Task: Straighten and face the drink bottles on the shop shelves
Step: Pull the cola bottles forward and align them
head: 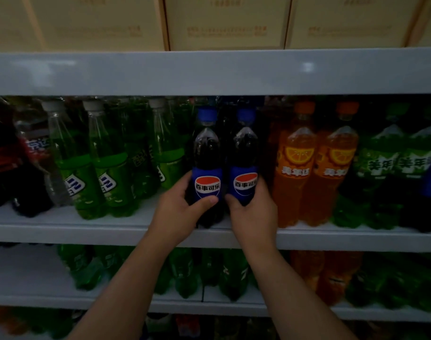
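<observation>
Two dark cola bottles with blue caps and blue labels stand upright side by side at the front of the middle shelf (111, 231). My left hand (177, 214) wraps the lower part of the left cola bottle (207, 153), thumb across its front. My right hand (253, 217) grips the base of the right cola bottle (245, 153). Both labels face me, the right one turned slightly to the right. The two bottles touch each other.
Green soda bottles (106, 163) stand left of the colas, some leaning. Two orange soda bottles (295, 168) stand to the right, then dark green bottles (386, 168). Dark cola bottles (3, 165) sit far left. Cardboard boxes (224, 23) fill the top shelf. More bottles stand on the lower shelf (38, 298).
</observation>
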The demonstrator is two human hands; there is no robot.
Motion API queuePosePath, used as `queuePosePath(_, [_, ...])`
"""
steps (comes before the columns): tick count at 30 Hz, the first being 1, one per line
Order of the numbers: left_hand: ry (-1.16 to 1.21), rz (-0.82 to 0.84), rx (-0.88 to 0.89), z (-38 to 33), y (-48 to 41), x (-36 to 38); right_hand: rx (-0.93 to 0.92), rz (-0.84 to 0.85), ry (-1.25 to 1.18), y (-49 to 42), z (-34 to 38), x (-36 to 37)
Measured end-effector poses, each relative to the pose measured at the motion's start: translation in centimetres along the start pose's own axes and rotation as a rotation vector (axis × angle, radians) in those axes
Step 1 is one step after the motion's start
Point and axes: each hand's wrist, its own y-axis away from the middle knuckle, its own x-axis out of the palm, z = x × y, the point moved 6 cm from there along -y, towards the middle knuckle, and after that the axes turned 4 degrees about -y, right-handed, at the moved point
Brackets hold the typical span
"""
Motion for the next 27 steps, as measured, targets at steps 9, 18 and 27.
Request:
queuePosePath(9, [0.041, 0.061, 0.020, 0.3, -1.1, 1.8, -0.053, -0.064, 0.162, 1.5, 0.1, -2.1])
queuePosePath(18, [0.015, 0.071, 0.038, 0.1, -1.4, 1.8, -0.289, -0.253, 0.507, 3.0, 1.3, -2.4])
queuePosePath(27, [0.023, 0.072, 0.019, 0.2, -1.6, 2.0, -0.599, -0.330, 0.482, 4.0, 1.1, -3.2])
